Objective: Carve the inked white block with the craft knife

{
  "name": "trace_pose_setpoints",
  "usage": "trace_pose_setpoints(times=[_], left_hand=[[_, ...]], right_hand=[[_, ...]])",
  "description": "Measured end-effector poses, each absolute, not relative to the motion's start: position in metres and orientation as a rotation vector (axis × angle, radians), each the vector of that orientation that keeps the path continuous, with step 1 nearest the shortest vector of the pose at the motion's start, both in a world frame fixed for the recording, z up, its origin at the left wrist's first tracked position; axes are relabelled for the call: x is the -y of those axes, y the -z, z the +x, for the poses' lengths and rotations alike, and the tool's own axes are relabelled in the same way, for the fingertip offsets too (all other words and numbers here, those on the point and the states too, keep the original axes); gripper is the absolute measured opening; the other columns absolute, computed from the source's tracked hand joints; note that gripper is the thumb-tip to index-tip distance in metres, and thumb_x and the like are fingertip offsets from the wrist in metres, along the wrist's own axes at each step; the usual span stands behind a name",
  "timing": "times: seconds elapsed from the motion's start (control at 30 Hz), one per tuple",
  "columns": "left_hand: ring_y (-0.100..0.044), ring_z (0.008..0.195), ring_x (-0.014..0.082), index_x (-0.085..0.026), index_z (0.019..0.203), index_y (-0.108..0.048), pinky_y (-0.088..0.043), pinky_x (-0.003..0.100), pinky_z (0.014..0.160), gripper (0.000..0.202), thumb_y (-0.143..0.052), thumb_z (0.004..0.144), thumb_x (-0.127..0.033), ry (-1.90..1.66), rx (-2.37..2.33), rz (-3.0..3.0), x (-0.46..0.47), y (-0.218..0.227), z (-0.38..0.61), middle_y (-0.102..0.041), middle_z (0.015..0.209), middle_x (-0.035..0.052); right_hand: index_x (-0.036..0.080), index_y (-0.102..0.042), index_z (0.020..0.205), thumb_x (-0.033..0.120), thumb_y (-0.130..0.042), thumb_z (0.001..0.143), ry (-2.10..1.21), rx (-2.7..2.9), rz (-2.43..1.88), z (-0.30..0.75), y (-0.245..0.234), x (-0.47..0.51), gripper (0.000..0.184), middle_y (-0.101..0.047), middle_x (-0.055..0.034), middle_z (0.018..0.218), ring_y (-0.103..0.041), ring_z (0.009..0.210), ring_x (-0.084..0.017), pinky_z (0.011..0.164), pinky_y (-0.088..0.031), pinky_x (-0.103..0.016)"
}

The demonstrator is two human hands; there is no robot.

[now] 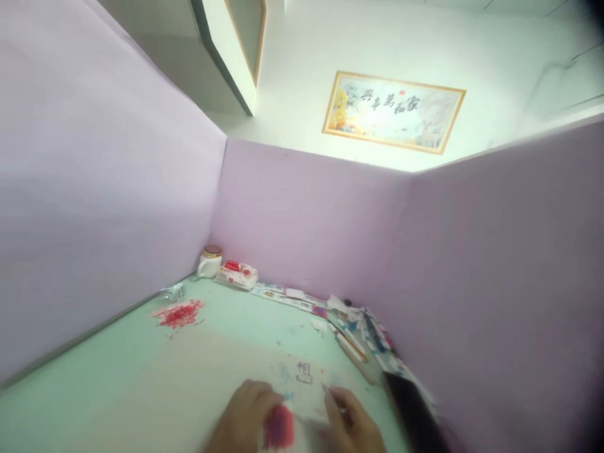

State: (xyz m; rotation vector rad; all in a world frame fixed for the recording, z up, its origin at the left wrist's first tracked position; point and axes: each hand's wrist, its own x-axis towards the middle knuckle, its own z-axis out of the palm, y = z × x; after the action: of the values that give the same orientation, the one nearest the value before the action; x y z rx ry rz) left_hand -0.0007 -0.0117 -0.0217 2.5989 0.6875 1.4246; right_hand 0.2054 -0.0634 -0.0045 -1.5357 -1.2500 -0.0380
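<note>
Both hands sit at the bottom edge of the head view, blurred by motion. My left hand [245, 418] rests on a white sheet [302, 384] that bears a dark written character [304, 372]. Between the hands lies a red-pink blurred thing [278, 428], against the left fingers. My right hand [352, 421] has its fingers bent near the sheet's right edge. Whether either hand grips something is not clear.
A pale green table [117, 384] is walled by lilac panels [94, 207]. A pile of red scraps [179, 313] lies at left. A white jar [209, 261], a red-and-white packet [237, 274], paper strips [287, 297] and pens [352, 343] line the back and right.
</note>
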Motion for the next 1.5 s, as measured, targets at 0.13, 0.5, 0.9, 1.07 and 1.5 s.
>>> trace_pose_setpoints(times=[0.13, 0.5, 0.9, 1.07, 1.5], left_hand=[[-0.051, 0.106, 0.0262, -0.022, 0.122, -0.045, -0.045, 0.041, 0.091, 0.037, -0.048, 0.089, -0.039, -1.41, -0.896, 2.245, 0.039, -0.005, -0.017, -0.052, 0.118, 0.0116], [-0.052, 0.089, 0.0211, -0.016, 0.103, -0.054, -0.044, 0.035, 0.081, 0.028, -0.058, 0.08, -0.031, -1.078, -0.485, 2.344, 0.046, -0.044, -0.024, -0.056, 0.096, 0.0093], [-0.054, 0.09, 0.0219, -0.015, 0.102, -0.057, -0.046, 0.038, 0.081, 0.028, -0.057, 0.079, -0.032, -0.885, -1.068, 2.361, 0.011, -0.037, -0.007, -0.056, 0.098, 0.0088], [-0.055, 0.095, 0.0225, -0.016, 0.103, -0.056, -0.043, 0.039, 0.087, 0.033, -0.063, 0.077, -0.035, -1.084, -0.899, 2.426, 0.021, -0.04, -0.02, -0.058, 0.1, 0.0084], [-0.049, 0.093, 0.0268, -0.017, 0.101, -0.06, -0.038, 0.044, 0.083, 0.032, -0.062, 0.076, -0.037, -0.364, -0.976, 2.577, 0.047, -0.039, -0.014, -0.055, 0.098, 0.0093]], right_hand=[[0.023, -0.067, 0.072, 0.05, -0.051, 0.079, 0.037, 1.258, -1.7, 0.204, -0.021, 0.077, 0.032, -0.069, -0.001, 0.062, -0.063, 0.052, -0.019, 0.047, -0.044, -0.026], [0.022, -0.067, 0.086, 0.044, -0.057, 0.077, -0.165, 1.272, -1.719, 0.202, -0.027, 0.088, 0.026, -0.07, -0.0025, 0.081, -0.064, 0.067, -0.017, 0.063, -0.046, -0.028], [0.023, -0.067, 0.084, 0.042, -0.06, 0.076, -0.185, 1.284, -1.68, 0.201, -0.028, 0.088, 0.021, -0.07, -0.0016, 0.08, -0.064, 0.067, -0.017, 0.063, -0.047, -0.029], [0.023, -0.067, 0.082, 0.04, -0.059, 0.077, -0.176, 1.339, -1.668, 0.2, -0.027, 0.088, 0.02, -0.069, -0.0014, 0.079, -0.063, 0.065, -0.016, 0.062, -0.046, -0.028], [0.029, -0.068, 0.084, 0.034, -0.058, 0.08, -0.34, 1.71, -1.826, 0.184, -0.02, 0.102, 0.012, -0.07, 0.0044, 0.076, -0.063, 0.067, -0.015, 0.061, -0.044, -0.026]])
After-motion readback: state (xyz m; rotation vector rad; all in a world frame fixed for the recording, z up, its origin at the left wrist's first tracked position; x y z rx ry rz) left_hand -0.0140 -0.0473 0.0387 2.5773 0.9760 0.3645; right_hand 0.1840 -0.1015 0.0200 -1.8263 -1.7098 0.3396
